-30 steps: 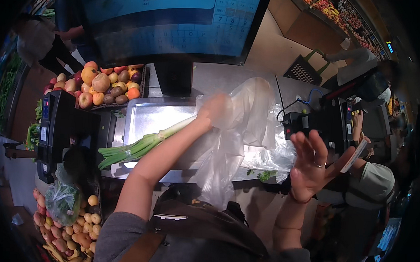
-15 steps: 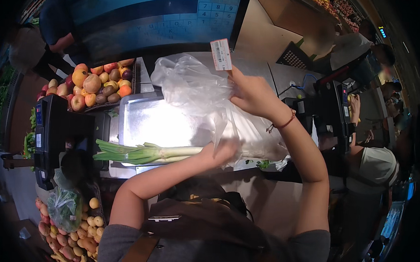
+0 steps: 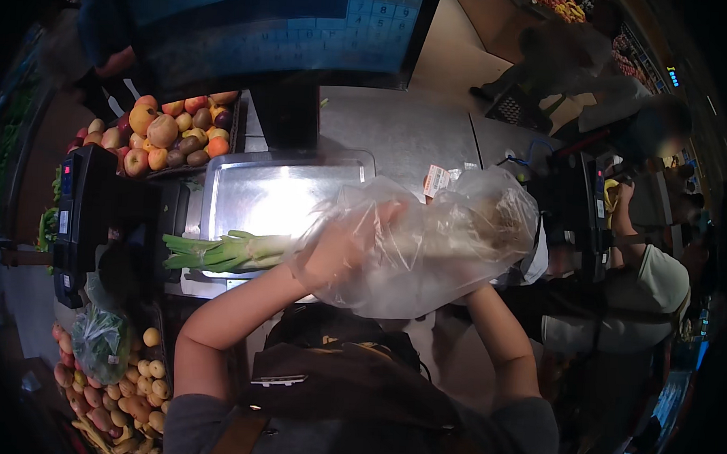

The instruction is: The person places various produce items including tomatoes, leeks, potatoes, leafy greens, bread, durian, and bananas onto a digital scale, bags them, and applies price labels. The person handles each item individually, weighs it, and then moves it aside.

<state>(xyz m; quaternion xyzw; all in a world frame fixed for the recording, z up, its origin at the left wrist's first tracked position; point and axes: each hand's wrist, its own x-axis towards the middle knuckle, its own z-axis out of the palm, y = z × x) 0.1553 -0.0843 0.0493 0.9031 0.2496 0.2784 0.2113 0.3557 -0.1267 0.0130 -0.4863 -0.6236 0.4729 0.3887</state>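
Long leeks (image 3: 253, 252) lie along the near side of a metal scale tray (image 3: 219, 188), green tops to the left. Their white ends run into a clear plastic bag (image 3: 460, 239), bunched over them. My left hand (image 3: 338, 246) shows through the film, closed round the leeks where the white part starts. Under the right part of the bag is my right hand (image 3: 465, 284); its fingers are hidden by the plastic. A white label with an orange edge (image 3: 437, 181) shows at the bag's far edge; I cannot tell whether it is stuck there.
A large screen (image 3: 274, 36) stands beyond the tray. Mixed fruit (image 3: 173, 133) fills a basket at the far left, and bagged greens (image 3: 103, 341) rest on produce at the near left. Black machines flank the counter (image 3: 384, 122). Other people stand at the right and far left.
My right hand has come down toward me from the far side of the bag and gone beneath it. My left hand has moved left and is now covered by film. The bag has shifted right.
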